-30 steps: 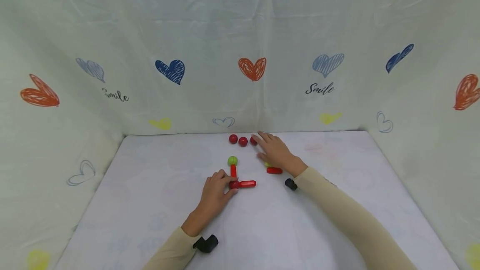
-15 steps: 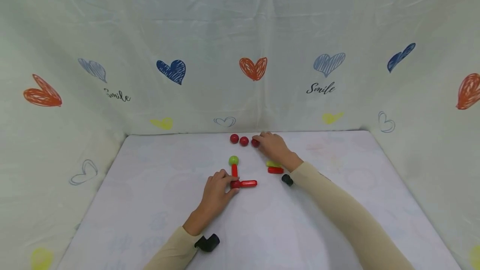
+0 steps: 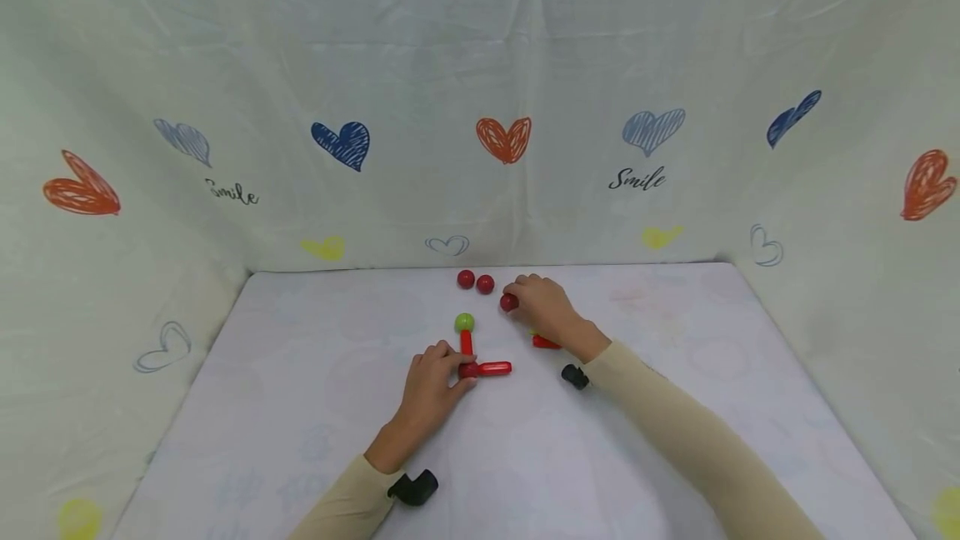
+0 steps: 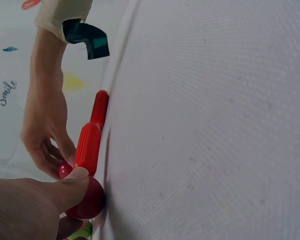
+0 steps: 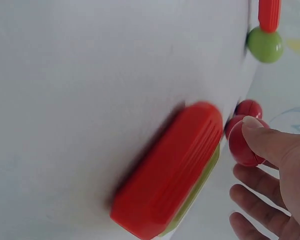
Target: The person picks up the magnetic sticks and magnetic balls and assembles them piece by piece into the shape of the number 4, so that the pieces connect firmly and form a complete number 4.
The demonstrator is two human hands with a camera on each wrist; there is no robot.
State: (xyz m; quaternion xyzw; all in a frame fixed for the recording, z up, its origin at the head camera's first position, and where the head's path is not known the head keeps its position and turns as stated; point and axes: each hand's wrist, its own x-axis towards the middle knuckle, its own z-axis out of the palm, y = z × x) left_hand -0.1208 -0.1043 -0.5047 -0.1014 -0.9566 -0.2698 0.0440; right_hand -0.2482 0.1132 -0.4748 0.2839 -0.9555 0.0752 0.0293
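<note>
My left hand (image 3: 429, 392) pinches a red ball (image 3: 468, 370) between thumb and fingers, low on the white table. One red ribbed rod (image 3: 495, 368) runs rightward from this ball. Another red rod (image 3: 467, 342) leads away from it to a green ball (image 3: 464, 322). Farther back, my right hand (image 3: 545, 307) pinches a second red ball (image 3: 508, 302) with thumb and fingertips; its other fingers spread loosely in the right wrist view. Below that hand lies a loose red rod (image 5: 170, 175), with a yellow-green rod (image 5: 196, 190) alongside, mostly hidden behind it.
Two more red balls, one at left (image 3: 466, 279) and one beside it (image 3: 485, 284), sit near the table's back edge. Behind them hangs a white sheet (image 3: 420, 73) printed with hearts. Black camera mounts, one left (image 3: 414, 487) and one right (image 3: 575, 377), are worn on the wrists.
The right hand reached the rightmost red ball in the back row, took hold of it and drew it nearer, away from the row. The left hand has kept its place.
</note>
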